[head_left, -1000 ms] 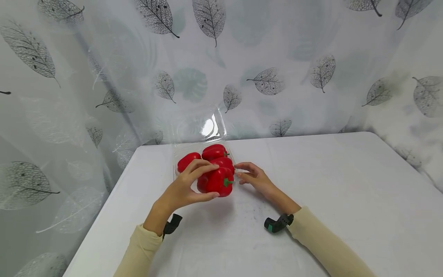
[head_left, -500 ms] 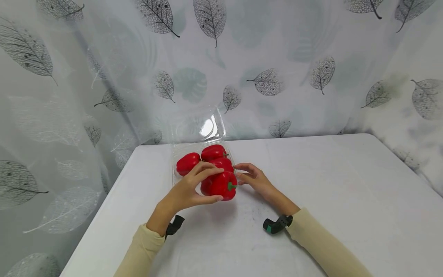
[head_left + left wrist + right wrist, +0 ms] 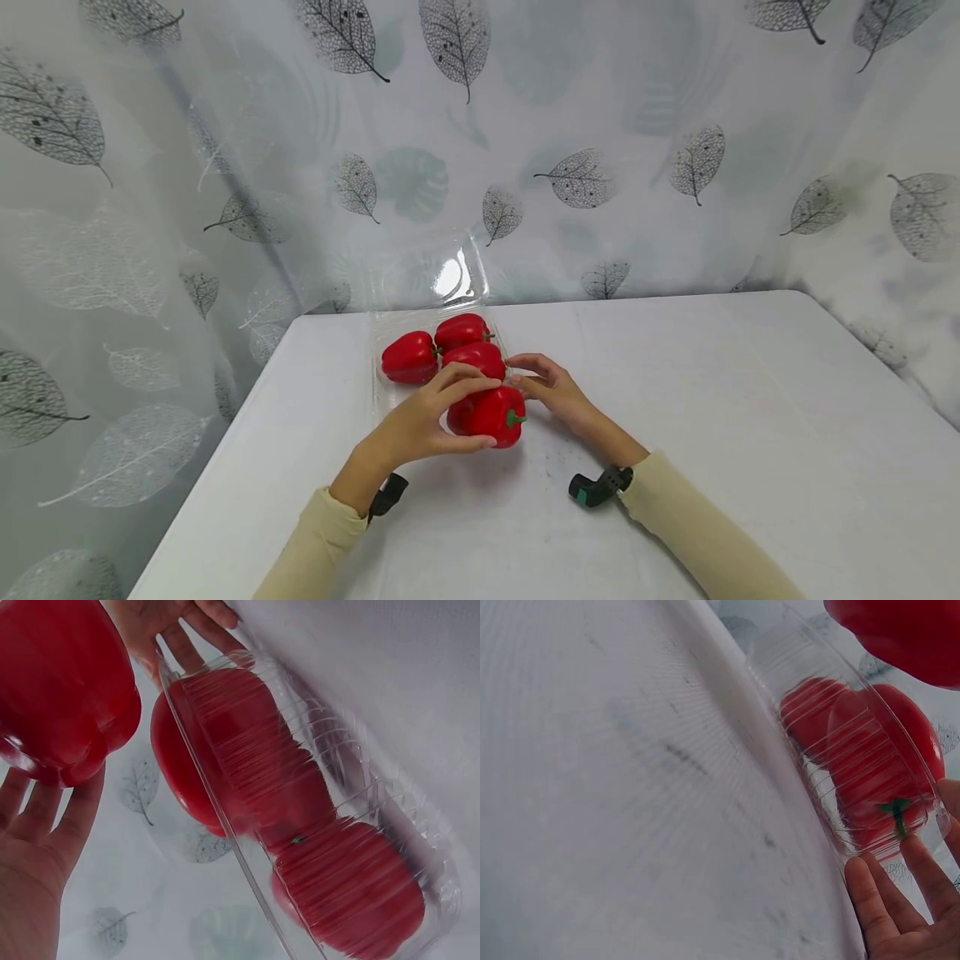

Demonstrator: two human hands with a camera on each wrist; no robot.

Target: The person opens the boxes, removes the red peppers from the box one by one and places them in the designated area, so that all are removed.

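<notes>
My left hand (image 3: pixel 420 429) grips a red bell pepper (image 3: pixel 501 417) between thumb and fingers, its green stem facing right. The pepper hangs over the near side of a clear plastic clamshell container (image 3: pixel 381 396). Inside the container are more red bell peppers: one at the left (image 3: pixel 409 358), one at the back (image 3: pixel 461 331), and one in the middle (image 3: pixel 474 357) partly behind the held one. My right hand (image 3: pixel 551 387) is at the container's right side. In the right wrist view, its spread fingers (image 3: pixel 862 889) touch the ribbed end wall (image 3: pixel 870 817).
The container's transparent lid (image 3: pixel 427 275) stands open at the back, near a leaf-printed curtain (image 3: pixel 637 108). A white table (image 3: pixel 712 417) spreads to the right and front. Each wrist wears a black strap; the right strap (image 3: pixel 600 486) lies close over the table.
My left hand has moved right and toward me with the bell pepper, uncovering more of the left and middle peppers in the container. My right hand has stayed at the container's side.
</notes>
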